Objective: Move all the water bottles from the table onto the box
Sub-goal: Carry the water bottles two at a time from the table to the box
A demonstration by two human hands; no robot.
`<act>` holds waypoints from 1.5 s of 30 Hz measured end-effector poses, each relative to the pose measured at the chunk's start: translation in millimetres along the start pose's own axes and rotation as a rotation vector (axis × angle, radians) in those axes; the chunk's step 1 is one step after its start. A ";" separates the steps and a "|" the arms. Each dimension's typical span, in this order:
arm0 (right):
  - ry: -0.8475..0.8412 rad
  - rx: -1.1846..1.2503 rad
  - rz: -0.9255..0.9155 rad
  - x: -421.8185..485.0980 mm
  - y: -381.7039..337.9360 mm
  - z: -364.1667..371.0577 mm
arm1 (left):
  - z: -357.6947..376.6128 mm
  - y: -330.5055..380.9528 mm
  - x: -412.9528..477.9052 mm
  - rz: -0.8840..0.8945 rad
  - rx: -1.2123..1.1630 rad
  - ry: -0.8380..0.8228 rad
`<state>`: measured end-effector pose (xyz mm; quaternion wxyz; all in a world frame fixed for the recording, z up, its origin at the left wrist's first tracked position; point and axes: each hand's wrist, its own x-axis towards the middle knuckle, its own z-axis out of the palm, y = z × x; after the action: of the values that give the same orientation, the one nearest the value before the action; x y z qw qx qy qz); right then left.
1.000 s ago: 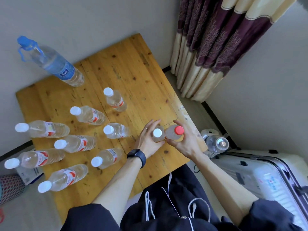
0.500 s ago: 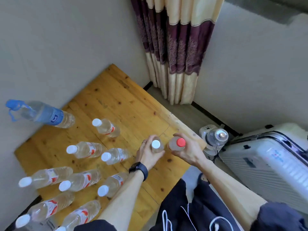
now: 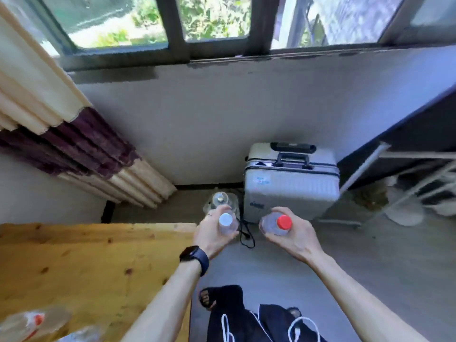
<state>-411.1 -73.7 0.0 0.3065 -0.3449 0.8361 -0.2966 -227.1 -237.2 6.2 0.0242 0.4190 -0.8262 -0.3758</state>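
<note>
My left hand (image 3: 212,236) grips a clear water bottle with a white cap (image 3: 226,219). My right hand (image 3: 293,234) grips a clear water bottle with a red cap (image 3: 283,222). Both bottles are held upright in the air past the right edge of the wooden table (image 3: 86,262), over the floor. The silver suitcase-like box (image 3: 291,186) stands just beyond my hands against the wall. At the bottom left, blurred bottles (image 3: 32,324) lie at the table's near corner.
A clear jug (image 3: 220,201) and a black cable (image 3: 246,236) sit on the floor left of the box. A curtain (image 3: 81,149) hangs at the left. A white rack and fan base (image 3: 404,211) stand at the right under a dark desk.
Both hands lifted their bottles off the table and carried them right, toward the box. My view swung right, so most table bottles left the frame.
</note>
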 end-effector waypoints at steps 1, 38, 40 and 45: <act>0.056 0.018 0.020 -9.6 14.8 -20.7 | 14.9 22.0 6.3 0.041 0.014 -0.028; 1.574 0.230 0.882 -370.0 436.3 -600.2 | 577.8 892.3 -58.3 1.419 0.327 -0.987; 1.618 0.232 0.904 -392.5 459.3 -621.8 | 612.1 927.8 -76.1 1.457 0.330 -1.015; 1.661 0.251 0.925 -453.2 536.0 -678.6 | 704.3 1003.8 -127.8 1.491 0.359 -1.043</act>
<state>-849.3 777.4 191.9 -0.2626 0.3750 0.8021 -0.3835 -1071.0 644.4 180.6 -0.1804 -0.4455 -0.8342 -0.2705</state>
